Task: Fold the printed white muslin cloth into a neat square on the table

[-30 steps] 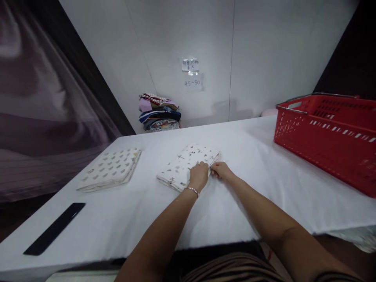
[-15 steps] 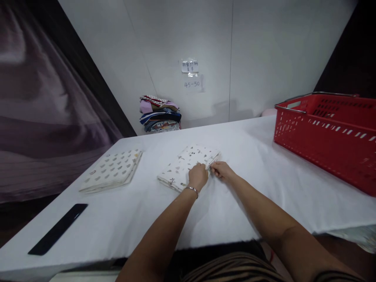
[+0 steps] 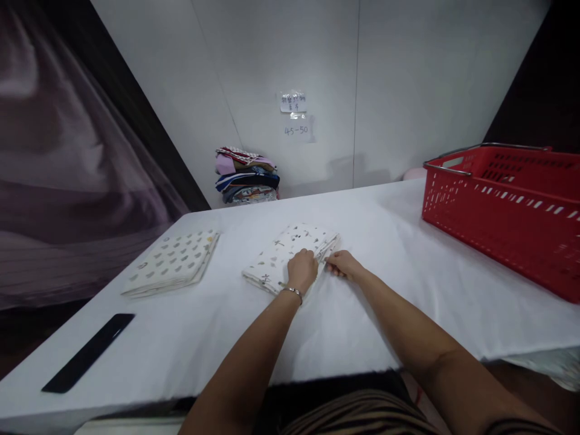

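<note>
A folded white cloth [image 3: 276,251] with small printed motifs lies flat in the middle of the table. My left hand [image 3: 302,269], with a bracelet at its wrist, rests on the right part of this cloth, its fingers curled over the folded layers near the edge. My right hand [image 3: 343,264] pinches the layers at the cloth's right edge, just beside the left hand. A second folded cloth [image 3: 174,261], white with grey spots, lies apart to the left.
A red plastic basket [image 3: 498,223] with metal handles stands on the right of the white table [image 3: 385,241]. A long black flat strip [image 3: 90,353] lies at front left. Behind the table's far edge rises a stack of folded fabrics [image 3: 248,178] against the wall, below paper signs [image 3: 296,128].
My left hand has shifted slightly left on the cloth. The layers at the cloth's right edge are drawn a little apart beside my right hand, which has barely moved.
</note>
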`<state>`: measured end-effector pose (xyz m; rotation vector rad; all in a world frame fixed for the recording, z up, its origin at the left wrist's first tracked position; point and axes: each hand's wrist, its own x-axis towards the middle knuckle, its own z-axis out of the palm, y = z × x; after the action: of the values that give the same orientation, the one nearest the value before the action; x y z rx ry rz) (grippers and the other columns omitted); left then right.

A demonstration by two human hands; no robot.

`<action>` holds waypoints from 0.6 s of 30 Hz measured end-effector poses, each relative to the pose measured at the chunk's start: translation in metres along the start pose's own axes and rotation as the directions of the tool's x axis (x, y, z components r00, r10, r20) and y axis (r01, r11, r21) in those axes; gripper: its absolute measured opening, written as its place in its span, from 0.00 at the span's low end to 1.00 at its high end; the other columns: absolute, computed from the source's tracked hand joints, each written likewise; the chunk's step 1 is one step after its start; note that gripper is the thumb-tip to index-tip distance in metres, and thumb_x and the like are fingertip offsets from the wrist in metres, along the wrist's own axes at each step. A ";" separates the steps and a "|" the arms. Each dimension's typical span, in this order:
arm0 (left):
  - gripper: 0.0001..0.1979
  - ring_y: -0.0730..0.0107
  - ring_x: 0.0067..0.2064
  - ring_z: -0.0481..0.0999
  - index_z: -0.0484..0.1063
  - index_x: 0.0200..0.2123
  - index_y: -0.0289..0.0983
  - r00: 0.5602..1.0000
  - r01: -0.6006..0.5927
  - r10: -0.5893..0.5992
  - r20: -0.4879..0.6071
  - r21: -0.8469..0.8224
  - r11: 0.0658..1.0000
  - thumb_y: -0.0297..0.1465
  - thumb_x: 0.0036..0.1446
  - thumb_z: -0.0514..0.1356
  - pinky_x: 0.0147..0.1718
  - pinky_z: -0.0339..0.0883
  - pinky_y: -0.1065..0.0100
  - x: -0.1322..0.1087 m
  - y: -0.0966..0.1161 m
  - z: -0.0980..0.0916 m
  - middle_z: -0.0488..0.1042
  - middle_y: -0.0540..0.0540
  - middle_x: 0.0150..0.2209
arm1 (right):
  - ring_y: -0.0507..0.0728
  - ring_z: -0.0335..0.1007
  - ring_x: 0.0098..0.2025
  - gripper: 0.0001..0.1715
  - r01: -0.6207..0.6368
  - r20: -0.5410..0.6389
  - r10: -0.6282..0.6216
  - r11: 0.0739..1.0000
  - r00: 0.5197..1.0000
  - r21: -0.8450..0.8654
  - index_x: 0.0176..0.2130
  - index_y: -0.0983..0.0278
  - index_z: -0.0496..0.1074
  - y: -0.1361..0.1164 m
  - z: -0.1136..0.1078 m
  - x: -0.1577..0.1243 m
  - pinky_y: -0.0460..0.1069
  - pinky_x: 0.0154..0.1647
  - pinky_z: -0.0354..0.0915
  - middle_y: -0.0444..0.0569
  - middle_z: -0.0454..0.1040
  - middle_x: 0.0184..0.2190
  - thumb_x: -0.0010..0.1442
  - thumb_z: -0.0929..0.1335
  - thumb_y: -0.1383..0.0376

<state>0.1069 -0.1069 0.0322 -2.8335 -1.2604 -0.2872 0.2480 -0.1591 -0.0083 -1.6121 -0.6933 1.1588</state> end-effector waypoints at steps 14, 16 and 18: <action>0.13 0.62 0.43 0.70 0.69 0.40 0.35 0.989 -0.141 0.136 0.059 0.084 0.986 0.26 0.61 0.46 0.37 0.64 0.64 -0.007 0.011 0.005 0.69 0.41 0.40 | 0.43 0.50 0.12 0.11 0.088 0.009 -0.093 0.963 0.996 0.256 0.18 0.65 0.61 -0.003 0.008 -0.003 0.42 0.10 0.39 0.39 0.64 0.13 0.49 0.65 0.68; 0.13 0.62 0.43 0.70 0.70 0.39 0.35 0.989 -0.142 0.138 0.049 0.077 0.987 0.26 0.62 0.46 0.38 0.64 0.64 -0.009 0.013 0.005 0.69 0.41 0.39 | 0.44 0.50 0.12 0.11 0.096 0.016 -0.105 0.955 0.994 0.279 0.18 0.64 0.61 -0.002 0.009 -0.002 0.42 0.10 0.38 0.39 0.63 0.12 0.48 0.66 0.67; 0.13 0.62 0.44 0.69 0.70 0.39 0.35 0.993 -0.118 0.116 0.028 0.051 0.992 0.31 0.62 0.47 0.39 0.64 0.64 -0.012 0.014 0.004 0.69 0.42 0.40 | 0.44 0.50 0.12 0.11 0.105 0.025 -0.118 0.950 0.993 0.294 0.18 0.64 0.62 -0.002 0.009 -0.001 0.42 0.11 0.38 0.39 0.63 0.12 0.48 0.66 0.66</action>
<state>0.1098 -0.1251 0.0265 -2.8604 -1.0831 -0.2129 0.2394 -0.1562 -0.0068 -1.2873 -0.5999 1.1560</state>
